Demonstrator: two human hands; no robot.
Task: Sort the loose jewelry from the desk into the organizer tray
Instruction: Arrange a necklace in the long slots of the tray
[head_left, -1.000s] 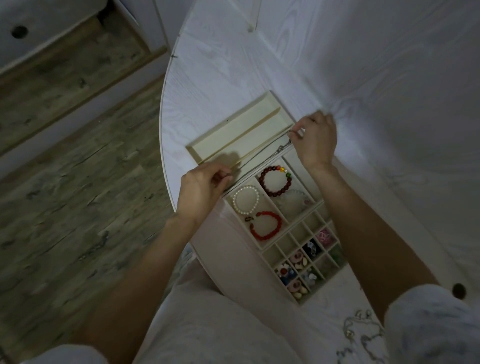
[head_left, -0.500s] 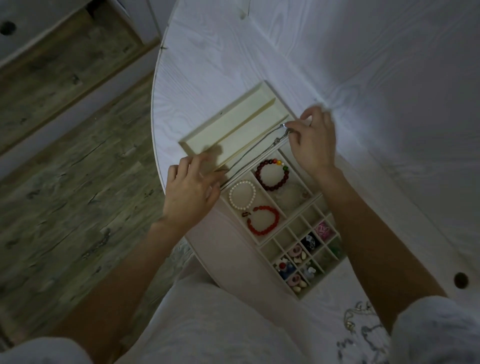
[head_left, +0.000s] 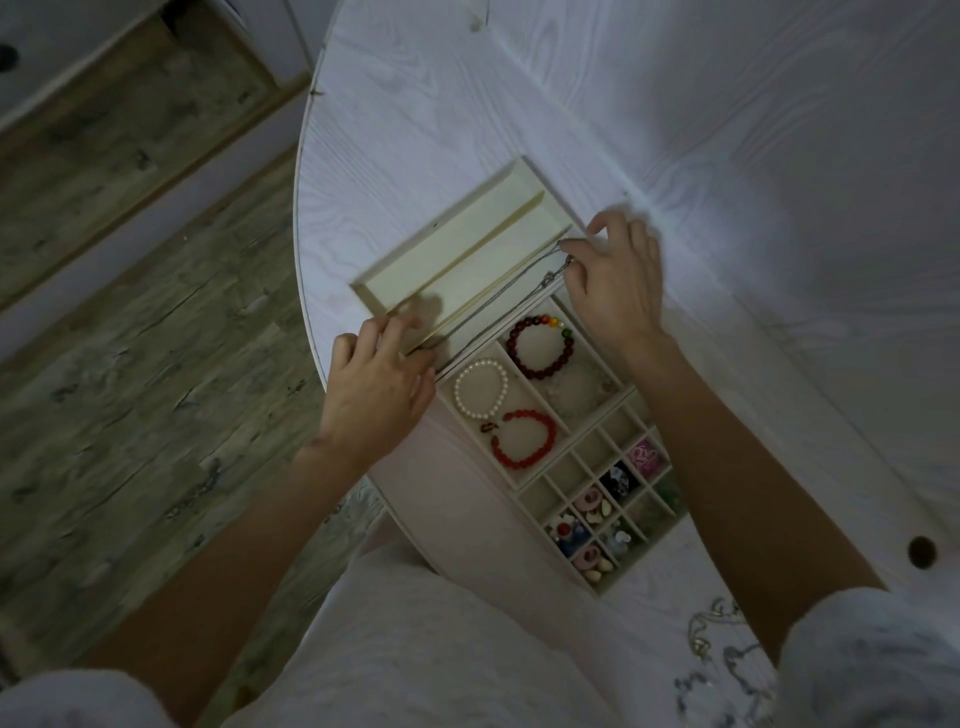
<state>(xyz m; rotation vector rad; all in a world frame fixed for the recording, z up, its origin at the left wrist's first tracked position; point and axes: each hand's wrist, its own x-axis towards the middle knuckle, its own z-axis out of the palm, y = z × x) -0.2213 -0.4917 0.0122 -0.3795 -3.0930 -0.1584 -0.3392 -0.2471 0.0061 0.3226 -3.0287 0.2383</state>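
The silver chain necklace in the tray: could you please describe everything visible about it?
The silver chain necklace is thin and metallic-looking, doubled into two near-parallel strands. It lies stretched along a long slot of the organizer tray. The right hand touches its clasp end; the left hand is at the other end.

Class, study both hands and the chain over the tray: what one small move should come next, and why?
Probably lower and release the silver necklace into its long slot. It lies stretched along that slot of the organizer tray, the right hand pinching the clasp end and the left hand at the other, so only letting go seems left.
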